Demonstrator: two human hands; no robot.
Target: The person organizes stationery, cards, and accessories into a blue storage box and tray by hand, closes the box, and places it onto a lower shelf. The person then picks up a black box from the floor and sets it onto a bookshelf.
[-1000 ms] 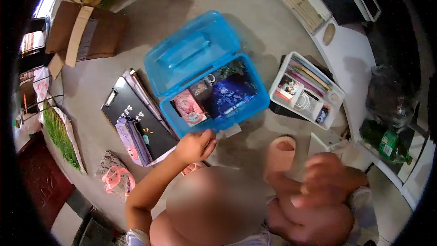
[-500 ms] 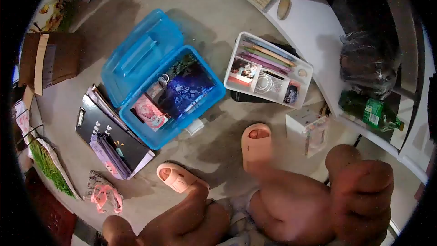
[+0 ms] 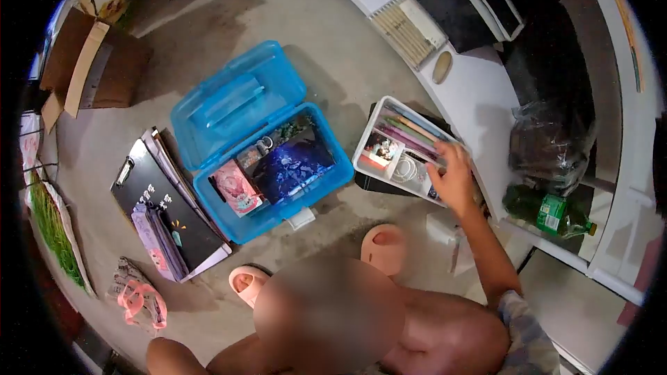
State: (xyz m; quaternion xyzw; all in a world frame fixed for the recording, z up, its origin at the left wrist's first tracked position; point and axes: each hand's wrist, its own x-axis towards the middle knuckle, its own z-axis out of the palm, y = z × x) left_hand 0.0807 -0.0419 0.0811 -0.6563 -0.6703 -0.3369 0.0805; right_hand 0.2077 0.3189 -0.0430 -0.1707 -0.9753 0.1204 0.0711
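Observation:
My right hand [image 3: 453, 179] reaches over the right end of a white compartment tray [image 3: 360, 160]. Its thumb and fingers are apart, and I see nothing held between them. In the tray lie several coloured pens [image 3: 415, 129], a small picture card [image 3: 381, 147] and a coiled string of white beads [image 3: 404, 170]. The hand hides part of the right compartments. To the left stands an open blue plastic box [image 3: 240, 226] with a pink patterned packet [image 3: 236, 189] and a dark blue glossy packet [image 3: 295, 167] inside. My left hand is not recognisable in view.
A black clipboard [image 3: 156, 184] with a purple pouch [image 3: 158, 242] leans left of the box. A cardboard box [image 3: 114, 73] stands at the upper left. Along the right runs a white shelf edge [image 3: 479, 90], with a green bottle [image 3: 549, 212]. Pink slippers [image 3: 384, 244] are below.
My right hand has gone from the lower right, where its fingers were curled, up to the white tray, and its fingers have spread. The camera view has shifted.

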